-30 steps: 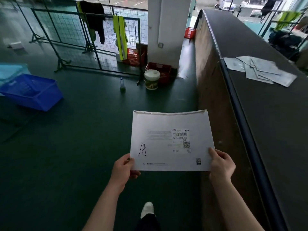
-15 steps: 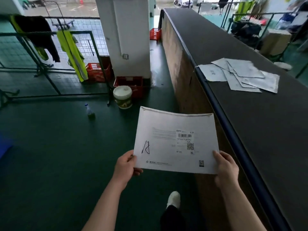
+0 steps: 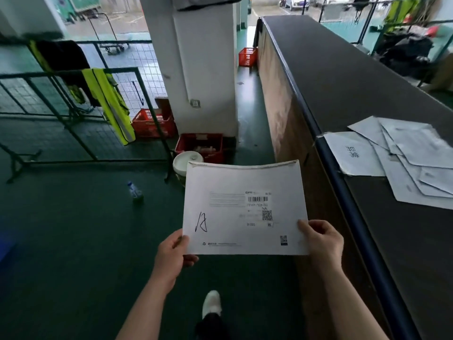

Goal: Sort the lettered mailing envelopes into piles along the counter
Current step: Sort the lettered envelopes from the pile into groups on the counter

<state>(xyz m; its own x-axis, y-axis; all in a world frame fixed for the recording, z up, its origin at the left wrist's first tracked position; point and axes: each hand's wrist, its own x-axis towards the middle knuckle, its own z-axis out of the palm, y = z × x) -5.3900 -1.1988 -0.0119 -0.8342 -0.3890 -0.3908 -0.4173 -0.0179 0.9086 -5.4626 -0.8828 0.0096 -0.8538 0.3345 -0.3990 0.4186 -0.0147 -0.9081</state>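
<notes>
Both hands carry the load for us: our left hand point(image 3: 171, 251) pinches the lower left corner of the flat white paper mailing envelope point(image 3: 245, 209), thumb on top and fingers curled beneath, and our right hand point(image 3: 321, 241) pinches the lower right corner the same way. We hold the envelope out in front of us above the dark green floor point(image 3: 73, 241), just beside the long dark-topped counter point(image 3: 367, 94) but not over it.

We judge the step in hand to be reading the handwritten letter near the lower left and carrying the envelope to its pile. To do it well, we should keep the sheet level, confirm the letter first, then lay it squarely on the matching pile; whether the loose pile of white envelopes point(image 3: 404, 163) on the counter is that one, we cannot tell.

The envelope's long axis runs left to right across our view, print facing up and reading upright to us, the slightly bowed edge pointing away.
</notes>
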